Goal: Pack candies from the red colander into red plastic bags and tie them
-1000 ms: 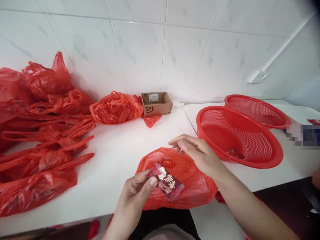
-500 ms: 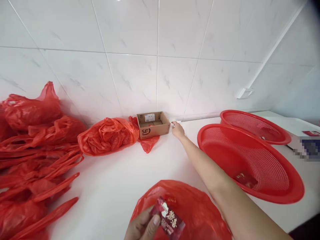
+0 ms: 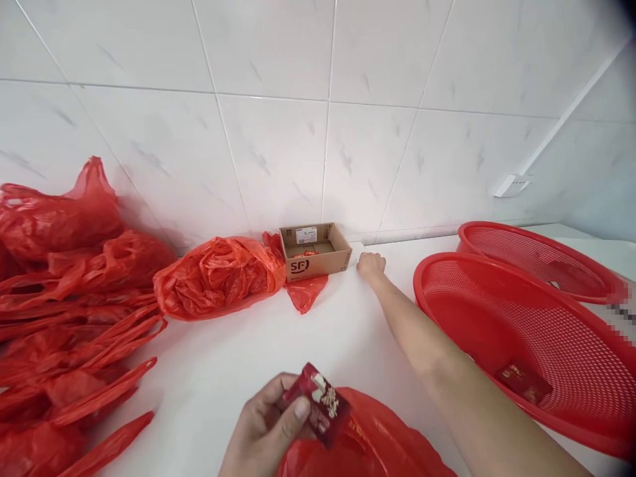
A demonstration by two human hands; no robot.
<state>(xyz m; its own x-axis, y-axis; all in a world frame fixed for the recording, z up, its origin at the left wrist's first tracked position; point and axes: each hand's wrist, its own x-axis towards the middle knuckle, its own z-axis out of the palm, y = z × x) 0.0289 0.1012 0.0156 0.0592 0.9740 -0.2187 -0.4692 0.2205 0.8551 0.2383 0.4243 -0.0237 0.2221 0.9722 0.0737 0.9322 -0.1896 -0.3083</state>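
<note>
My left hand [image 3: 265, 424] pinches a dark red printed packet [image 3: 322, 409] between thumb and fingers. The packet is held above an open-looking red plastic bag [image 3: 382, 444] at the bottom of the view. Far across the white table, my right hand [image 3: 371, 266] is curled closed just right of a small open cardboard box [image 3: 322, 264]. Whatever its fingers may hold is hidden. A flat white item [image 3: 355, 249] lies beside those fingers, close to the wall. Small red pieces show inside the box.
On the left lie piled red plastic bags [image 3: 94, 298], with a bundle of crumpled red bags [image 3: 221, 278] beside the box. Two red mesh baskets [image 3: 447, 271] stand on the right; the nearer one holds a dark red packet [image 3: 524, 379]. A tiled wall [image 3: 278, 159] closes off the back.
My right hand's fingers have curled closed beside the box. My left hand has lifted the packet slightly and tilted it above the bag. The view has swung a little left.
</note>
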